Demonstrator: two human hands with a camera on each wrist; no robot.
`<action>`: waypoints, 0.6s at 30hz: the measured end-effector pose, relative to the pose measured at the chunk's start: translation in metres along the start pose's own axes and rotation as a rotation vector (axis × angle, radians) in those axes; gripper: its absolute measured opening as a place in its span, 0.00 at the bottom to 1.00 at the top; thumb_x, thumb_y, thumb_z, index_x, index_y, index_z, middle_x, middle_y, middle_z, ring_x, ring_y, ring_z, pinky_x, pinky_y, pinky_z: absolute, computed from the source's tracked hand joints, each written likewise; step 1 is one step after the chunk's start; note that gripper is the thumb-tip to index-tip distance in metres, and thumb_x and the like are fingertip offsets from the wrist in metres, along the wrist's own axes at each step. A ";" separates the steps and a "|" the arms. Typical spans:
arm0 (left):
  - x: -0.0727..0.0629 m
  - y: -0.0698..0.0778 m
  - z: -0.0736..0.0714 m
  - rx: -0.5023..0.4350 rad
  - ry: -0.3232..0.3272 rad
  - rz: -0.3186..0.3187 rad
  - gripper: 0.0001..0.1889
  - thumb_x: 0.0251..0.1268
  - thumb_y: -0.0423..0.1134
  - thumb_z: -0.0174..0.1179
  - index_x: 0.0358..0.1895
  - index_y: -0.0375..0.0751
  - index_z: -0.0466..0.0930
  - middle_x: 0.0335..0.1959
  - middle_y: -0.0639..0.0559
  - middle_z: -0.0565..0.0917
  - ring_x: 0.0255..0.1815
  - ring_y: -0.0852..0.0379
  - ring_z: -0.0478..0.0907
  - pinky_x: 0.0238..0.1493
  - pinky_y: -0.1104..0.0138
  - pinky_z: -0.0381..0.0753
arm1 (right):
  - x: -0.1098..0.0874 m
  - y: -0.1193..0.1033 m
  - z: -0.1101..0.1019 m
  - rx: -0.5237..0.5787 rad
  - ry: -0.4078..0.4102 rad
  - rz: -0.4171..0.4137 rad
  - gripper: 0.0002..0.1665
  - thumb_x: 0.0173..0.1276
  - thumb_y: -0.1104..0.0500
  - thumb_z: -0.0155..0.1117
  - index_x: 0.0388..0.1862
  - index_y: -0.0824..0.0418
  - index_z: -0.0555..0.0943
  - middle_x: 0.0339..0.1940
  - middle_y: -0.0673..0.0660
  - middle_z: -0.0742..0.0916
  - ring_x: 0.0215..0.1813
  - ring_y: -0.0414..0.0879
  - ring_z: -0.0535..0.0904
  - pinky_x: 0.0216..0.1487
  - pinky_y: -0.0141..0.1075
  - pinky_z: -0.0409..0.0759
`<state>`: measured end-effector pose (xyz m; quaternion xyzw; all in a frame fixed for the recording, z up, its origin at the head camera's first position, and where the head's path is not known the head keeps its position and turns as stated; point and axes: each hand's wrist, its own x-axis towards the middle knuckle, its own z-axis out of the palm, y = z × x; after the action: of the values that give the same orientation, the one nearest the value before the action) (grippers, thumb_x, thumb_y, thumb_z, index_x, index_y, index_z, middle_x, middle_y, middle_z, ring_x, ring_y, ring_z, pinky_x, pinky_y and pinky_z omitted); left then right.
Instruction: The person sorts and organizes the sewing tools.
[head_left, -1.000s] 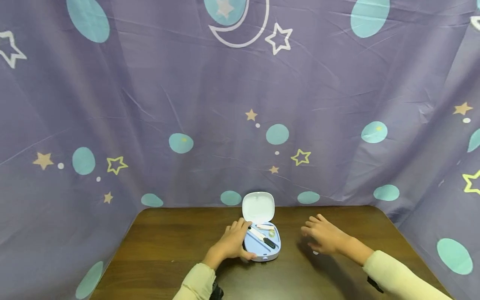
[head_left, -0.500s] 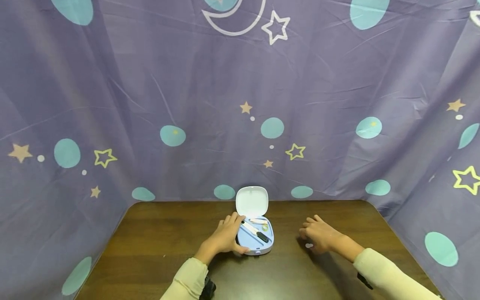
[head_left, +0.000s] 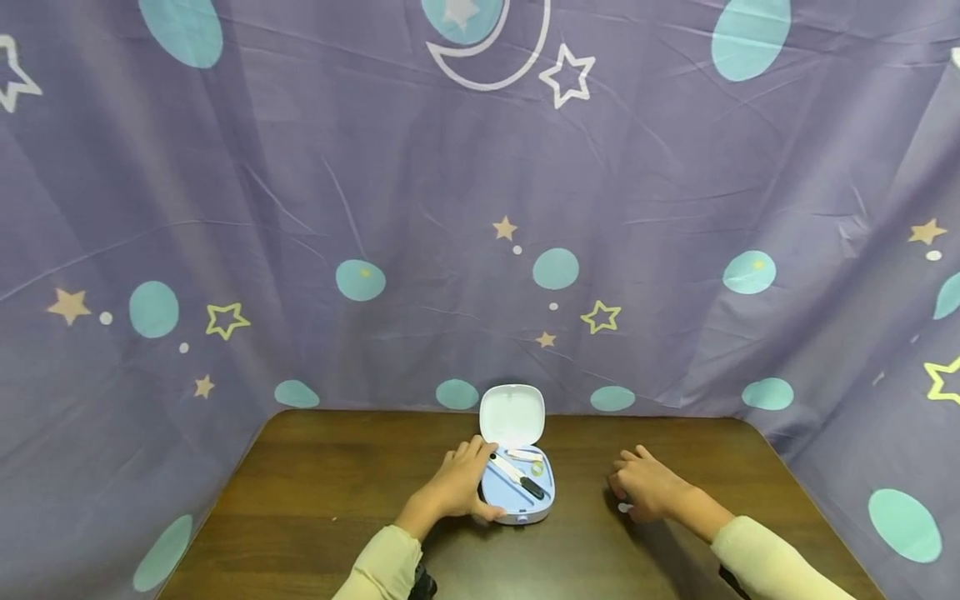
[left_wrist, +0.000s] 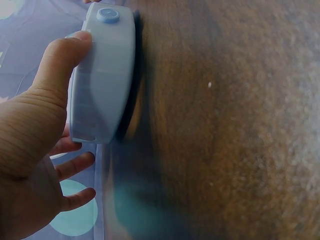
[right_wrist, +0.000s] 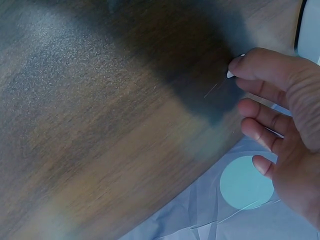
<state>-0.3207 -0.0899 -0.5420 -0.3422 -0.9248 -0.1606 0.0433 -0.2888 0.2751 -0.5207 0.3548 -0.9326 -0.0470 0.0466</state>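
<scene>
A small case (head_left: 516, 510), pale blue inside with a white lid (head_left: 512, 417) raised at the back, rests on the wooden table. My left hand (head_left: 459, 483) holds its left side, the thumb at the front rim and the fingers behind; in the left wrist view, the thumb presses near the round blue button (left_wrist: 108, 15). Inside lie a white tool with a black end (head_left: 532, 487), a slim white piece (head_left: 525, 456) and a yellowish round item (head_left: 537, 469). Right of the case, my right hand (head_left: 651, 487) pinches a small white piece (right_wrist: 230, 74) at the tabletop, mostly hidden by the thumb.
The brown table (head_left: 352, 467) reaches back to a purple curtain (head_left: 420, 208) with stars and blue ovals. The curtain also hangs along both sides. A tiny pale speck (head_left: 334, 519) lies on the table at left.
My right thumb and fingers have drawn closer together around the small white piece. The left hand keeps its hold on the case. The head view has shifted slightly.
</scene>
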 end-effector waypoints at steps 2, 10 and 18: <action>0.000 0.000 0.000 -0.002 -0.003 -0.004 0.56 0.40 0.65 0.78 0.72 0.39 0.66 0.55 0.49 0.71 0.52 0.52 0.69 0.48 0.61 0.69 | 0.000 0.000 0.000 0.002 -0.001 0.000 0.21 0.38 0.58 0.83 0.18 0.48 0.75 0.27 0.39 0.76 0.36 0.40 0.69 0.42 0.37 0.58; -0.002 0.001 0.001 -0.016 0.001 -0.010 0.56 0.39 0.65 0.79 0.71 0.38 0.66 0.55 0.49 0.71 0.53 0.52 0.69 0.49 0.60 0.69 | 0.000 -0.002 0.002 0.021 0.036 -0.013 0.22 0.36 0.63 0.82 0.14 0.48 0.73 0.24 0.38 0.73 0.34 0.37 0.66 0.41 0.37 0.58; -0.002 0.000 -0.001 -0.046 -0.006 -0.017 0.56 0.39 0.63 0.80 0.72 0.39 0.66 0.54 0.50 0.71 0.53 0.52 0.68 0.48 0.61 0.68 | 0.003 -0.006 0.001 0.071 0.029 0.012 0.21 0.37 0.66 0.79 0.15 0.49 0.73 0.23 0.37 0.72 0.34 0.36 0.64 0.42 0.38 0.58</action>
<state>-0.3194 -0.0910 -0.5414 -0.3358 -0.9239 -0.1810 0.0313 -0.2878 0.2688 -0.5223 0.3511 -0.9351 -0.0085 0.0476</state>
